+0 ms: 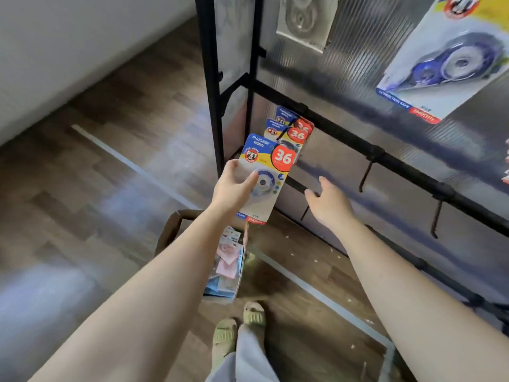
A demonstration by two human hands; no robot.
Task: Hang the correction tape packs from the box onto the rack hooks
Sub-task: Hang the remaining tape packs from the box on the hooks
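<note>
The rack [358, 139] is a black frame with a ribbed backing panel; all positions below are given relative to it. Task status, judged from the present layout: partly complete.

Done: two packs [298, 128] hang on the hook at the left end of the rack's middle bar. A larger pack [451, 62] hangs higher, at the rack's upper right.

In hand: one correction tape pack [268, 172] is held upright directly in front of the two hung packs, its top edge near their hook. Whether its hole is already on the hook cannot be told.

Left to do: two hooks [366, 175] further right on the same bar carry nothing. The box [176, 230] stands on the floor in front of the rack's left post and holds more packs [227, 260].

Hands: the left hand [234, 188] grips the held pack, thumb across its front. The right hand [327, 202] is spread, fingers relaxed, holding nothing, just right of the held pack.
</note>
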